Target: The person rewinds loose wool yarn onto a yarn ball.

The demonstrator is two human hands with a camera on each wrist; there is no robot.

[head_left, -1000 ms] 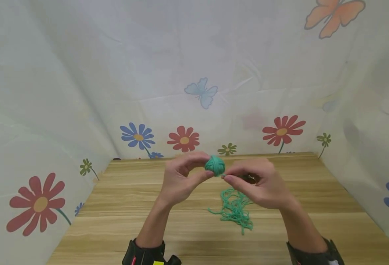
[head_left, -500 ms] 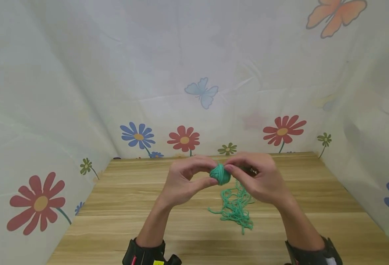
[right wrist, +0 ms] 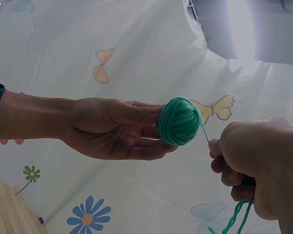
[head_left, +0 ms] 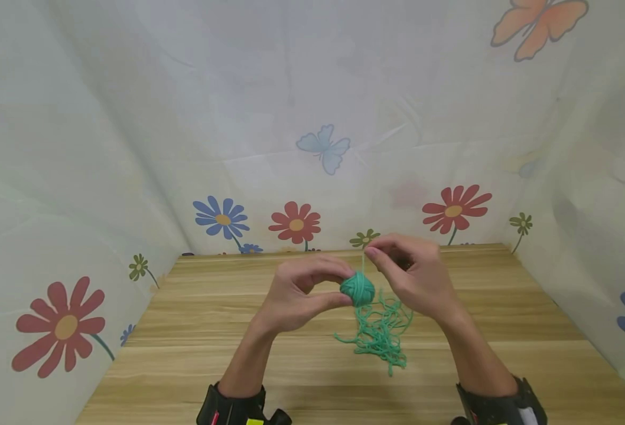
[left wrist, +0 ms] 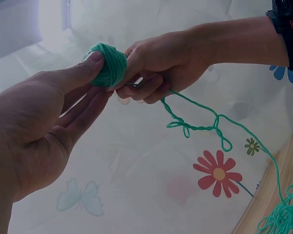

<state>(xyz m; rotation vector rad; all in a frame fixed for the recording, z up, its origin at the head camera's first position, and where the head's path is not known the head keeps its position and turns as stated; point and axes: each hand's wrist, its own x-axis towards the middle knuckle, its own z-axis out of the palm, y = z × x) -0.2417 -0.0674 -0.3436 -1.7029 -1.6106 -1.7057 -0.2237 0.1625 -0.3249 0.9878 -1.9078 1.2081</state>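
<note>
A small ball of green yarn point(head_left: 357, 289) is pinched between the thumb and fingers of my left hand point(head_left: 296, 295), above the table. My right hand point(head_left: 416, 274) pinches the strand of yarn point(head_left: 363, 262), which runs taut up from the top of the ball to thumb and forefinger. In the right wrist view the wound ball point(right wrist: 179, 122) faces the camera, and the strand crosses a short gap to the right hand point(right wrist: 259, 165). Below that hand, yarn point(left wrist: 205, 127) hangs in twisted loops in the left wrist view and leads down to the loose heap.
On the wooden table point(head_left: 211, 342) lies a tangled heap of loose green yarn point(head_left: 380, 336), below and between the hands. A white cloth point(head_left: 259, 88) printed with flowers and butterflies encloses the back and both sides. Black bands point(head_left: 235, 407) circle the wrists.
My right hand first comes in close to the ball, then rises above it, drawing the strand upward. The ball in my left hand has shifted slightly right and down, and turned.
</note>
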